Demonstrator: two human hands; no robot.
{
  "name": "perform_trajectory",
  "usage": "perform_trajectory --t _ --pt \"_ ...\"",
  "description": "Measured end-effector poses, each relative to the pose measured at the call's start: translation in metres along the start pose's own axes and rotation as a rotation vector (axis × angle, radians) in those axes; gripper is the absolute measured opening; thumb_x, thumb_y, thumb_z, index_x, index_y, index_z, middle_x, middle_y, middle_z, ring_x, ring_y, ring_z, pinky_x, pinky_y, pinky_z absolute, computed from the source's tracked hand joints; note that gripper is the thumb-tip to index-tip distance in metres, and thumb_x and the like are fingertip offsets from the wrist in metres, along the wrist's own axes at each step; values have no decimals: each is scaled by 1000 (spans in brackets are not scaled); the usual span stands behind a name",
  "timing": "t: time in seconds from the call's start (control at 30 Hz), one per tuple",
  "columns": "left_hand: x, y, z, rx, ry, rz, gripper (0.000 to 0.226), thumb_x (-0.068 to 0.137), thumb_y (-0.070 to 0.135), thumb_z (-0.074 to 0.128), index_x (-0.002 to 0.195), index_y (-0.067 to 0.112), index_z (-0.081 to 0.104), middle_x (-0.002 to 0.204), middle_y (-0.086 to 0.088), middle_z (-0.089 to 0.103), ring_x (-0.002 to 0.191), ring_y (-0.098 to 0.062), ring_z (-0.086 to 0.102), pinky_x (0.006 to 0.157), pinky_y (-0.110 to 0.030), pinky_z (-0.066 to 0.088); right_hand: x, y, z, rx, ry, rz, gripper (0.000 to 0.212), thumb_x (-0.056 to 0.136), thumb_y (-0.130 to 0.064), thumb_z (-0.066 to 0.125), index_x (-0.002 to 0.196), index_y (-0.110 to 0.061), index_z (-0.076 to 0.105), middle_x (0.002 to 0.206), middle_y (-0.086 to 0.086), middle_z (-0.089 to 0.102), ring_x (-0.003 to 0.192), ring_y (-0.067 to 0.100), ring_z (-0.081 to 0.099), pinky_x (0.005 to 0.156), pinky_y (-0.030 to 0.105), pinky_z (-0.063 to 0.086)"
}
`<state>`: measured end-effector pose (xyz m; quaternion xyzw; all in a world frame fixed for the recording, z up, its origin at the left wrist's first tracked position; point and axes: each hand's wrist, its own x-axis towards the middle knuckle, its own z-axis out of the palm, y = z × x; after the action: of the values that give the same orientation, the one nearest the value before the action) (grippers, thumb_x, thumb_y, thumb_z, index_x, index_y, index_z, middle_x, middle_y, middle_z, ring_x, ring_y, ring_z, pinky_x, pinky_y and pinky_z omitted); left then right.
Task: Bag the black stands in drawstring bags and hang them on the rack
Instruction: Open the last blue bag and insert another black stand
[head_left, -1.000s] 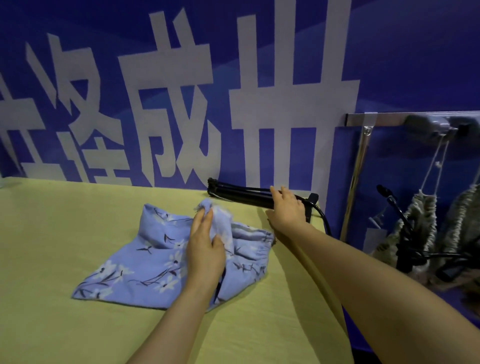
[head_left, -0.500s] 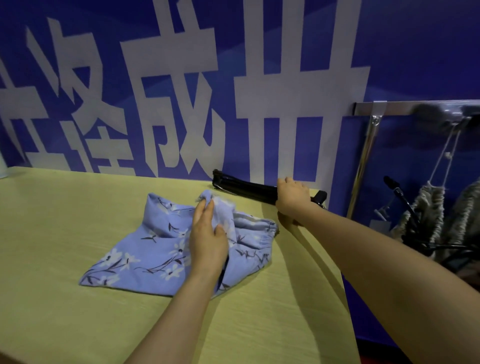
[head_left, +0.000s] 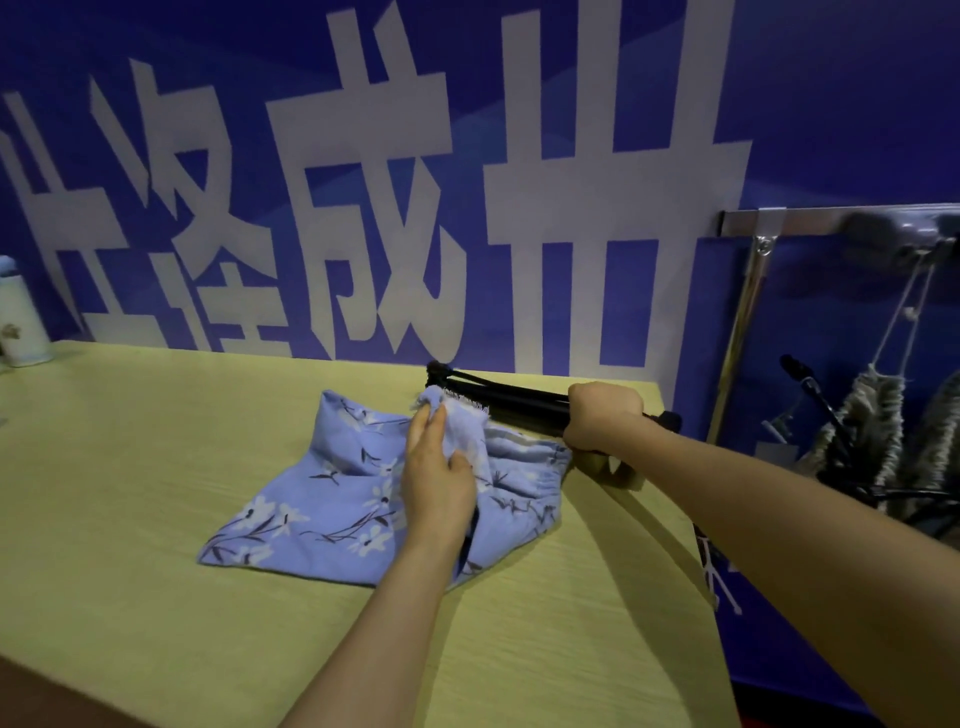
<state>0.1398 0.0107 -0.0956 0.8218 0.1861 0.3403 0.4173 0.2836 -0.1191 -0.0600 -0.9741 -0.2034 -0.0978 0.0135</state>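
Gripping the stand (head_left: 511, 402) in the right hand (head_left: 602, 415), fist closed round its right part, along the table's (head_left: 130, 467) far edge by the wall (head_left: 831, 104). Pinching a raised fold of the bag (head_left: 332, 499) with the left hand (head_left: 436, 478), just before the stand's left tip. Rightward, rack (head_left: 831, 221) with hung bags (head_left: 872, 415); far left, bottle (head_left: 21, 317).
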Motion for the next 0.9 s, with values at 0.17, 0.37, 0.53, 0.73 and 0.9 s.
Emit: perform_trajectory --t 0.17,0.37,0.53,0.73,0.9 --pt "0 3 -2 -121 52 -35 45 97 12 45 141 16 41 156 3 23 142 -17 27 104 -29 34 -16 1 -4 -18 61 8 22 86 -30 59 103 -16 59 83 1 57 75 19 53 66 28 41" --pt "-6 2 -6 -108 101 -23 41 96 2 41 136 9 47 154 -4 30 140 -21 32 105 -28 33 -45 11 -22 9 147 -44 29 83 -32 61 108 -20 54 82 -2 54 80 22 55 76 32 39" --pt "-15 8 -8 -58 67 -23 50 92 -8 38 138 9 44 156 -2 26 139 -25 33 92 -30 39 -74 33 -45 63 236 -37 26 81 -17 56 107 -20 53 84 -1 61 76 24 52 78 36 36" --pt "-11 11 -26 20 2 -203 55 91 -2 44 144 6 32 154 -11 25 136 -34 34 104 -42 37 -109 71 -57 75 291 -42 28 81 -16 58 107 -21 51 82 -1 59 83 23 56 86 37 36" --pt "20 14 -41 -41 30 -600 45 99 15 40 140 -2 34 142 -21 43 130 -36 42 104 -39 38 -134 97 -57 79 290 -38 27 78 -15 59 104 -20 50 83 -1 60 85 24 56 86 38 35"
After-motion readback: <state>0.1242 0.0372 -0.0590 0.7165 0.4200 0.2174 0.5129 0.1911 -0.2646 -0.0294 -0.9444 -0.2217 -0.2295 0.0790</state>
